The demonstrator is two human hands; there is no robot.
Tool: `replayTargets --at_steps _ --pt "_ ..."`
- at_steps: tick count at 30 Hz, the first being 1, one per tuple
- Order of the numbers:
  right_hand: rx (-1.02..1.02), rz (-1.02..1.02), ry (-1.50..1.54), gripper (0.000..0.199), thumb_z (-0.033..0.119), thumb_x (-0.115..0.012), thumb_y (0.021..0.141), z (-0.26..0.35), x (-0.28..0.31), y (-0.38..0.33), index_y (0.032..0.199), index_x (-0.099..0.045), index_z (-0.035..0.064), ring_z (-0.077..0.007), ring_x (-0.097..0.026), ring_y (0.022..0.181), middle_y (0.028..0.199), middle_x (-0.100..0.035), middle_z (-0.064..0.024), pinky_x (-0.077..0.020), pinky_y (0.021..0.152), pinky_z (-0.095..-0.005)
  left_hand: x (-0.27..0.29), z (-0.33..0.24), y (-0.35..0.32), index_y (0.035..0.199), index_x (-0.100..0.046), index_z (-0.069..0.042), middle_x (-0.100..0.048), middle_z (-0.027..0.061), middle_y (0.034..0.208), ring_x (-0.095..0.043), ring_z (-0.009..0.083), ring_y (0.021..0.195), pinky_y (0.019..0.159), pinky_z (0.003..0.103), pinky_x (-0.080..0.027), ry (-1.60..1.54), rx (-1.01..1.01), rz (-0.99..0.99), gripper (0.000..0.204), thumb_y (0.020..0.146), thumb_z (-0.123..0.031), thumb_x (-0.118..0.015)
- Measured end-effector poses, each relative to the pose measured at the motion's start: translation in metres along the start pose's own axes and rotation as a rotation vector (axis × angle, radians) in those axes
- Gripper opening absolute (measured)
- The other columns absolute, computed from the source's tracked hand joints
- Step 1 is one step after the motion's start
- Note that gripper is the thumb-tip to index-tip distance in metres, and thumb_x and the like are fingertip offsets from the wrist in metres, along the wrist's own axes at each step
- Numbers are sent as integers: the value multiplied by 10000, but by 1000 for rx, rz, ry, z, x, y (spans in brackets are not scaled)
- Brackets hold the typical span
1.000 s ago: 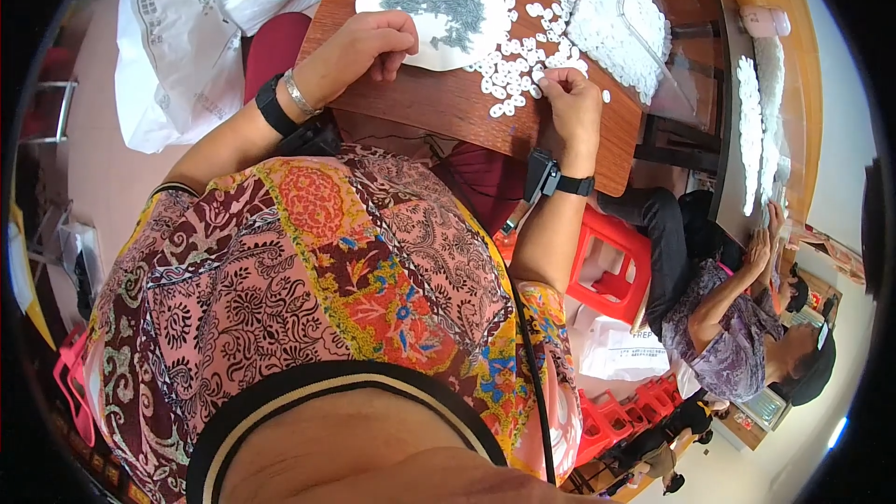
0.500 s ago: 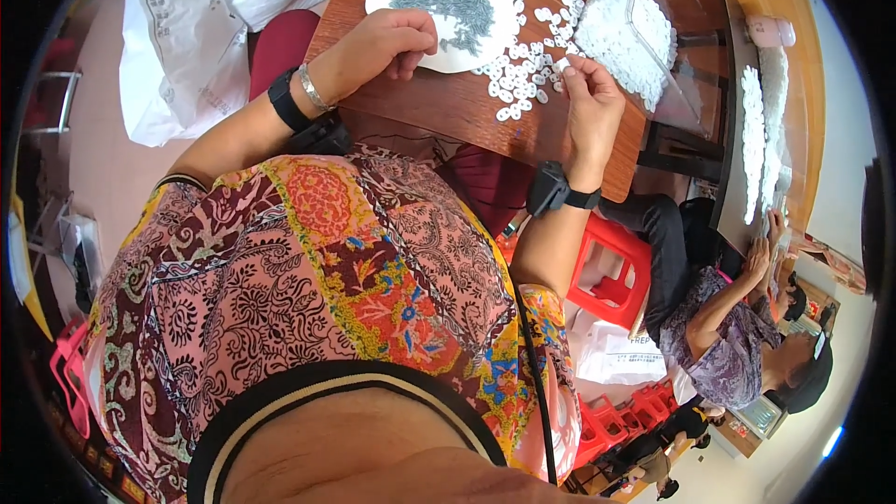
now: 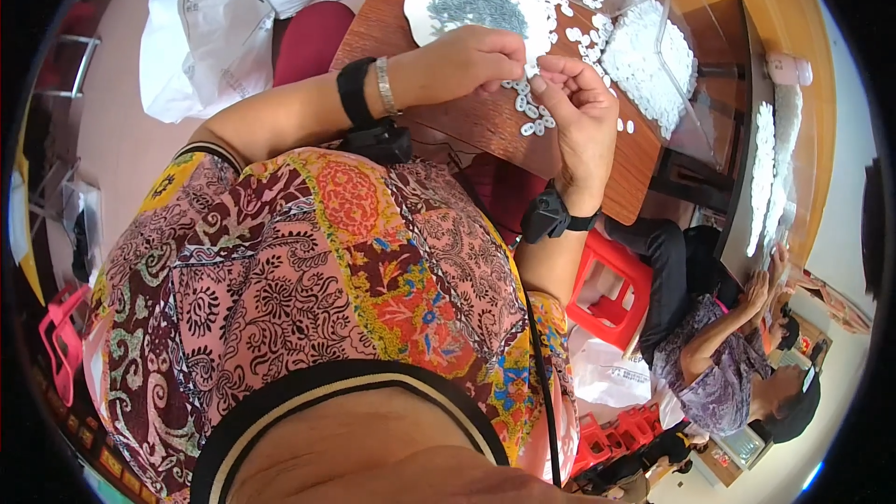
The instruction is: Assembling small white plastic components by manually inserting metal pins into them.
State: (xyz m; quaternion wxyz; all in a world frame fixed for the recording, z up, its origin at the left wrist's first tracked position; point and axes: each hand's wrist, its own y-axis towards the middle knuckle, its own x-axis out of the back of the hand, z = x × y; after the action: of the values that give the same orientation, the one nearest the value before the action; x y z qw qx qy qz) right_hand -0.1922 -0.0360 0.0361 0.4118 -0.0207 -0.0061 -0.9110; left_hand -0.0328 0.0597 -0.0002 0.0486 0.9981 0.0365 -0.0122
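Over the brown wooden table (image 3: 471, 126), my two hands meet with fingertips close together. My right hand (image 3: 583, 117) pinches a small white plastic piece (image 3: 534, 66), partly covered by the fingers. My left hand (image 3: 481, 58) is closed in a pinch beside it; anything between those fingers is too small or hidden to name. Just beyond the left hand lies a white plate (image 3: 420, 2) bearing a heap of small grey pin-like parts (image 3: 474, 6). Loose white oval pieces with two holes (image 3: 532, 112) are scattered under and around my right hand.
A clear-walled bin holds a heap of white pieces (image 3: 649, 61) at the right. Big white sacks (image 3: 191, 47) and a maroon chair (image 3: 313, 42) are at the left. A red stool (image 3: 611, 289) and a co-worker (image 3: 705, 355) are to the right.
My left hand has moved right, away from the plate's near edge, toward my right hand. The white piece in my right hand is now close to the left fingertips. The view has shifted slightly.
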Motion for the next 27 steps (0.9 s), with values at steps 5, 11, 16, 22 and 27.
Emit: replayTargets --at_steps 5,11,16,22,27 --pt "5 -43 -88 128 -20 -638 807 -7 -10 0 933 -653 -5 -13 -495 638 757 -620 21 -383 549 -154 -2 8 1 826 -545 -55 -508 -4 616 -484 78 556 509 227 -384 80 -41 -70 163 890 -198 -499" --pt "6 -81 -146 76 2 -647 810 -10 -17 -2 886 -653 2 -18 -475 634 737 -599 41 -374 571 -168 1 14 -2 784 -544 -54 -511 0 611 -482 94 548 518 239 -386 363 -264 -162 212 893 -224 -482" --pt "125 -96 -282 39 8 -661 788 -18 -19 -2 809 -629 -1 -46 -516 647 745 -618 4 -404 568 -199 7 7 -6 799 -569 -53 -542 23 634 -525 103 563 519 219 -418 -256 173 29 235 898 -247 -482" --pt "437 -18 -592 134 -22 -667 755 -9 -24 -1 887 -666 2 -101 -584 673 803 -630 -59 -467 593 -234 12 11 -13 810 -551 -42 -547 25 637 -540 97 554 526 211 -433 -429 240 85 219 887 -236 -485" --pt "363 26 -501 192 -46 -675 740 -13 -31 -6 923 -676 11 -107 -593 702 847 -628 -68 -478 616 -227 15 16 -19 800 -549 -52 -544 14 630 -537 95 555 517 203 -413 -395 219 82 166 862 -195 -494"
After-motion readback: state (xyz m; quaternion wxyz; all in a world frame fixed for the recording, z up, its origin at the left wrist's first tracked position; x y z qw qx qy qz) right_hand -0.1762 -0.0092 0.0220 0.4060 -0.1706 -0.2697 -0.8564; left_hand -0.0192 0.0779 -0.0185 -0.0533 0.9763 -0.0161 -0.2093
